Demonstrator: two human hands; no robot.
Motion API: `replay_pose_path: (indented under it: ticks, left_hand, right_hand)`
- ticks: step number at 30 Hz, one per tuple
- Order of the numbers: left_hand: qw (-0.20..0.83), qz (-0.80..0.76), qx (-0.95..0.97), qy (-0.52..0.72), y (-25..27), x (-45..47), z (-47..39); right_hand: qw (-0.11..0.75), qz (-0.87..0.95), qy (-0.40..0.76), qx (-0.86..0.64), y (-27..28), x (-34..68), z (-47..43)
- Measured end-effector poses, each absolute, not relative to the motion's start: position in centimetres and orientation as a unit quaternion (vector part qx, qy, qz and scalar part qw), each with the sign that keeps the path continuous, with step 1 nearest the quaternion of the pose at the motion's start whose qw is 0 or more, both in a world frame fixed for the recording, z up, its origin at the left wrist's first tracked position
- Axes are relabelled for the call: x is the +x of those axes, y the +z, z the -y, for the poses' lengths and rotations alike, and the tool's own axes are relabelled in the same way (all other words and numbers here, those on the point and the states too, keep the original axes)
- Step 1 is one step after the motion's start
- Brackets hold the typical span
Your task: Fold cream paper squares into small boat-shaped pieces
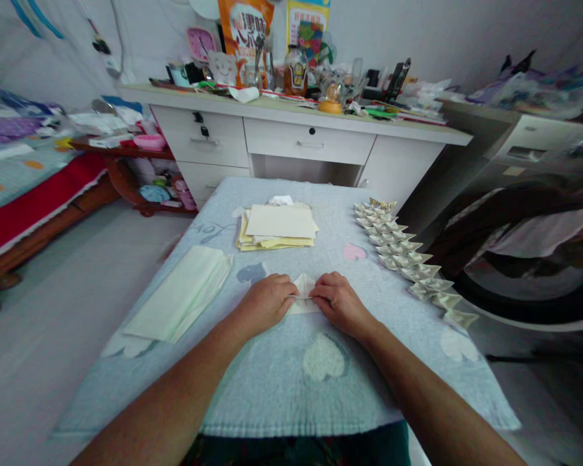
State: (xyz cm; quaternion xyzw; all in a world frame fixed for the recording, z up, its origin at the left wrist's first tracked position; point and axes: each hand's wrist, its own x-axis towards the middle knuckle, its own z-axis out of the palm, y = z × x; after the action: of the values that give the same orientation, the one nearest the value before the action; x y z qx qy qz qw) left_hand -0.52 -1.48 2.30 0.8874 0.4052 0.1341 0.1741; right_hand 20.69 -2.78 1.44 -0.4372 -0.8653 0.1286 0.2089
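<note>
A: Grip status?
B: Left hand (272, 299) and right hand (341, 299) just apart, each pinching one side of a small cream peaked paper piece (304, 285).
A: Where's it sit?
B: Between them, on the pale-blue patterned cloth (267, 388).
A: Nearby?
B: Rectangular cream-and-yellow paper stack (280, 221) beyond both hands; folded pale-green sheets (179, 294) off left; row of pointed off-white folded-paper shapes (402, 249) off right.

Pale grey wall (369, 32) far, long white desk with drawers (276, 139) below it, silver front-loading washing machine (551, 149) right, red-edged bed (34, 208) far left, curved reddish-brown wooden stand (121, 181) between bed and desk, smooth grey floor (102, 278) left, soft light.
</note>
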Motion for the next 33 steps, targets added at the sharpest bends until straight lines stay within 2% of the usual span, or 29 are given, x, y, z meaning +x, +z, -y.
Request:
replay_pose_path:
  ticks: [13,33]
  left_hand:
    - [0.199,-0.466,0.850,0.142,2.2,0.2,1.4]
    - [0.144,-0.526,0.831,0.108,2.1,0.5,1.5]
  right_hand:
    - [0.193,0.815,0.163,-0.521,1.8,20.6,2.7]
    - [0.164,0.767,0.156,-0.601,1.7,21.0,2.4]
